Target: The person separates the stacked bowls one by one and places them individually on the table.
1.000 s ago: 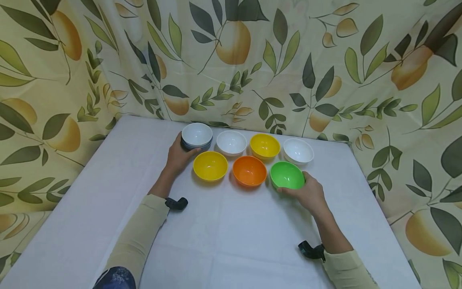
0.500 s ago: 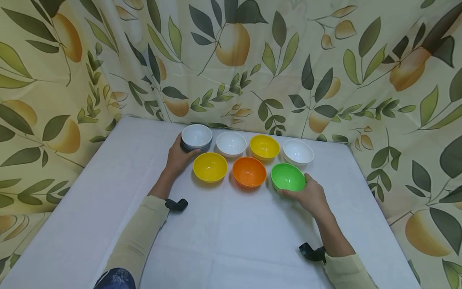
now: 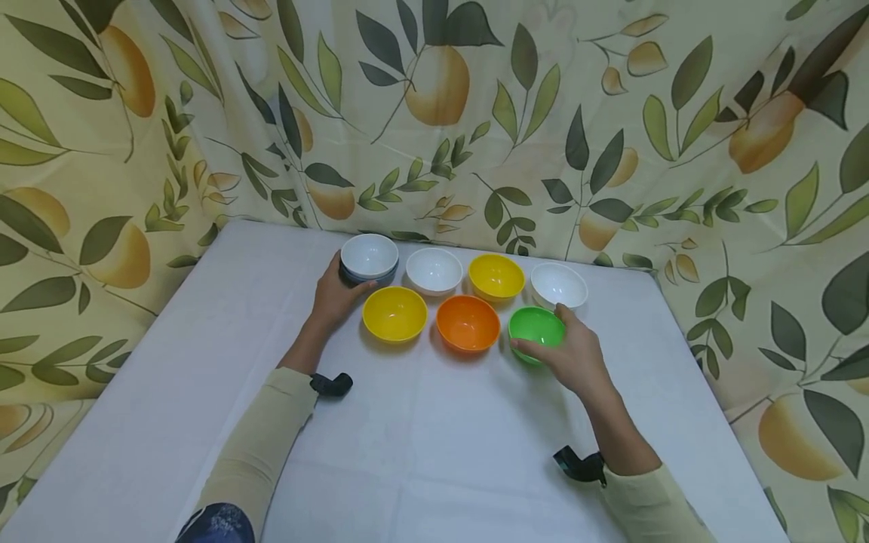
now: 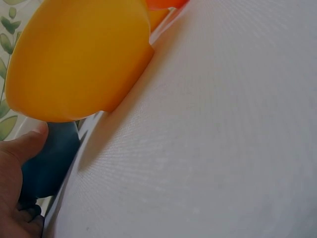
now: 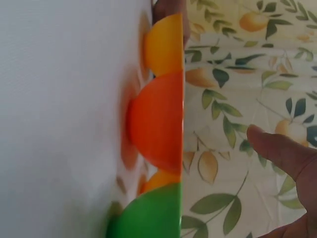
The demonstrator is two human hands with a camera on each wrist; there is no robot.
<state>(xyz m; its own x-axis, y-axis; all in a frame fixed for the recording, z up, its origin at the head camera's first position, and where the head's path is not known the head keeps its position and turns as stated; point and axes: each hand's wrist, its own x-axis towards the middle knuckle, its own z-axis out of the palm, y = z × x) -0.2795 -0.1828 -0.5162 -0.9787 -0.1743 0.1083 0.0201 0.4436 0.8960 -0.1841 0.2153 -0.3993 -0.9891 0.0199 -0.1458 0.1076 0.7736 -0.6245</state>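
Green bowl (image 3: 535,327) is set upright on the white table (image 3: 204,362), mouth facing up, at the right end of the front row just beside an orange bowl (image 3: 468,322), and is gripped by the right hand (image 3: 577,354) with fingers (image 3: 562,311) curled over its rim. Stacked white-over-blue bowls (image 3: 370,257) at the back left are held by the left hand (image 3: 334,296), fingers wrapped round their side.

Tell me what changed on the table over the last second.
The right hand shifted from the green bowl's near-right side up over its rim, fingers now reaching across the top; the bowl looks nudged slightly left and back. The left hand kept holding the white bowl stack; the other bowls stayed put.
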